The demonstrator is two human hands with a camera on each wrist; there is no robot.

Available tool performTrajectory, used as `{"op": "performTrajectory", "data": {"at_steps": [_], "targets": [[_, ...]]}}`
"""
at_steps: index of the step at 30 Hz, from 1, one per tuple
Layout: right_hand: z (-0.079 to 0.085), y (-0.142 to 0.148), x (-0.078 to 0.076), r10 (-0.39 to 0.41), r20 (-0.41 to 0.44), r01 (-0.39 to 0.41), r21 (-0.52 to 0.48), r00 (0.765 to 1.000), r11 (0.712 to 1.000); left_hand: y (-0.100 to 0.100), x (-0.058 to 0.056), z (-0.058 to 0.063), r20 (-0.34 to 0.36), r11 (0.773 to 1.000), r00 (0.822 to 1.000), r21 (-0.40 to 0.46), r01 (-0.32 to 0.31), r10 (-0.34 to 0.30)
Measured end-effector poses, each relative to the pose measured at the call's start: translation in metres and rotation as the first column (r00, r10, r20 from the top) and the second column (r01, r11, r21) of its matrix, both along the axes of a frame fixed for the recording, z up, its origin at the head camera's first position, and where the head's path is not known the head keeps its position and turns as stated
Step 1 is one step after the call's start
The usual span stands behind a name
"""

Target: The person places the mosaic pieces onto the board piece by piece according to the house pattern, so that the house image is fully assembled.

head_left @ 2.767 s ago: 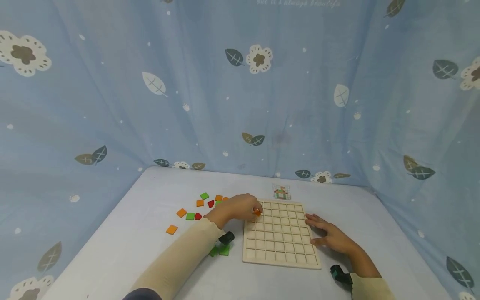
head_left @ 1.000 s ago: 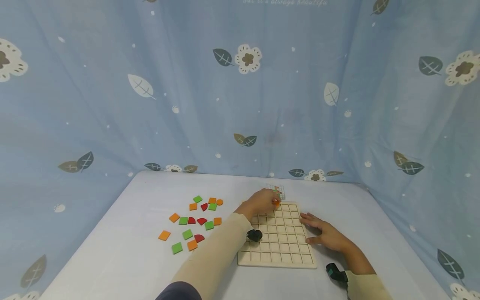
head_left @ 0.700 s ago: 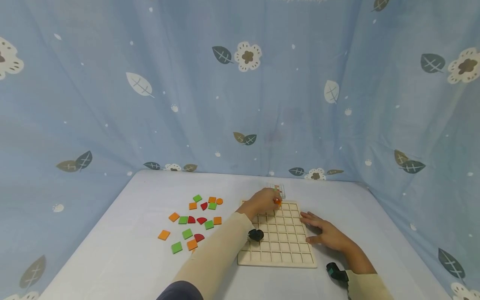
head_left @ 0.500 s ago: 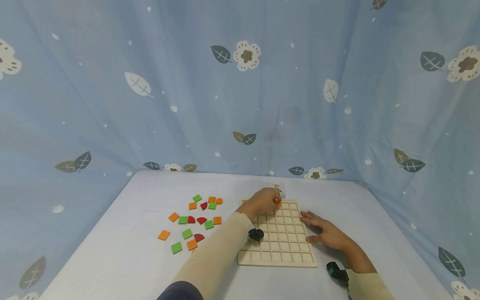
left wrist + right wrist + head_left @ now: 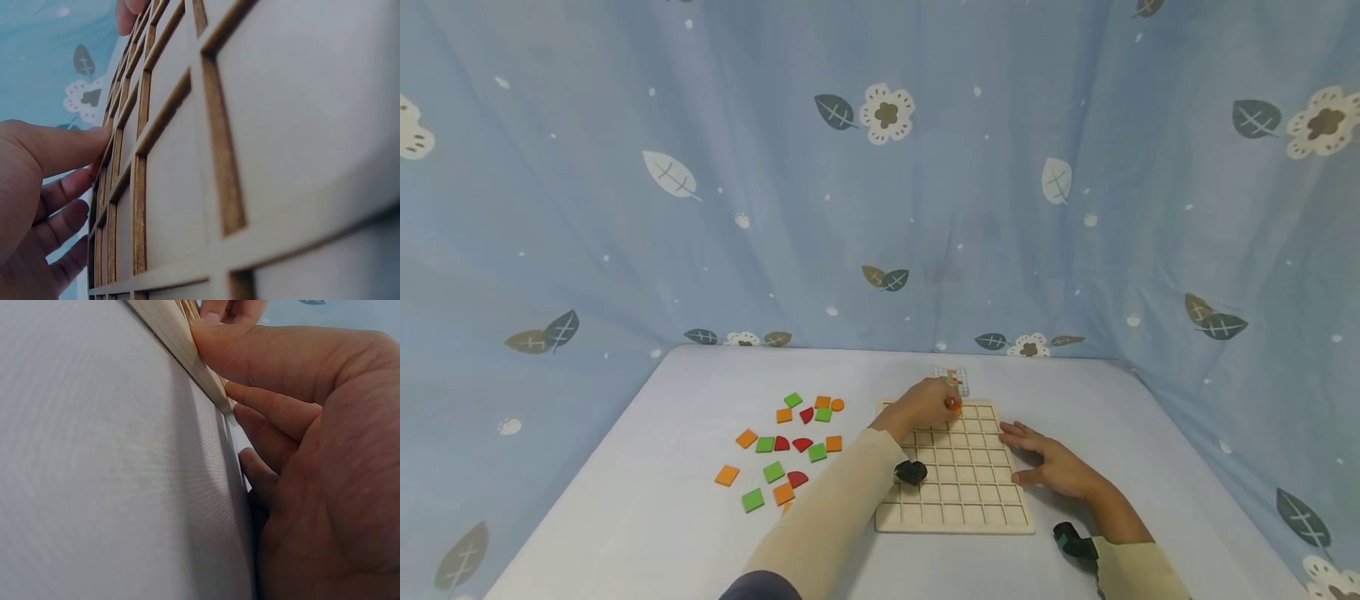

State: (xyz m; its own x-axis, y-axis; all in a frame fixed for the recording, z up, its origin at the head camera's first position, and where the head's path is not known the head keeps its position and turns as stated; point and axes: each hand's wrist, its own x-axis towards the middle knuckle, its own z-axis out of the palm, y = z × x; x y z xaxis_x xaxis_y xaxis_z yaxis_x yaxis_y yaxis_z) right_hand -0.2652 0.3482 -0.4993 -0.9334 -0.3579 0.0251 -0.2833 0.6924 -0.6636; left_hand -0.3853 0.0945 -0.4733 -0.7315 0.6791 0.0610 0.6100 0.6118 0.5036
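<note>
While loose green, orange and red tiles [image 5: 765, 444] lie flat on the surface [image 5: 647, 500] left of the left hand [image 5: 927, 400], they look light and stiff, easiest to lift by opposite edges. That hand pinches a small orange piece [image 5: 953, 406] at the far part of the gridded board [image 5: 955, 471]; whether it sits in a cell I cannot tell, but its thin sides seem the natural grip. Just beyond the same hand lies a patterned card [image 5: 962, 383], probably thin and bendable. Apparently wooden, rigid and fairly light, the board stretches from under the left hand to the right hand [image 5: 1054, 465], which is spread wide, thumb and fingertips touching its edge; that border looks the best hold against sliding.
</note>
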Motion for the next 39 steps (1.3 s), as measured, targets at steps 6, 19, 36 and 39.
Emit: {"op": "performTrajectory", "data": {"at_steps": [6,19,36,39], "targets": [[-0.001,0.001,0.000,0.004,0.007,-0.004,-0.017,1.000,1.000,0.000,0.001,-0.001,0.007,1.000,1.000,-0.008,-0.020,0.020],[0.000,0.000,0.000,0.015,0.024,-0.013,-0.055,1.000,0.998,-0.004,-0.001,-0.006,-0.021,1.000,1.000,-0.009,-0.011,0.011],[0.000,0.002,0.003,0.039,-0.005,-0.040,-0.058,0.999,0.998,-0.035,0.007,0.007,-0.058,0.995,0.997,-0.089,0.049,-0.054],[0.002,0.001,0.003,0.046,0.002,-0.046,-0.074,0.999,0.996,-0.043,0.009,0.013,-0.076,0.991,0.996,-0.131,0.039,-0.049]]}}
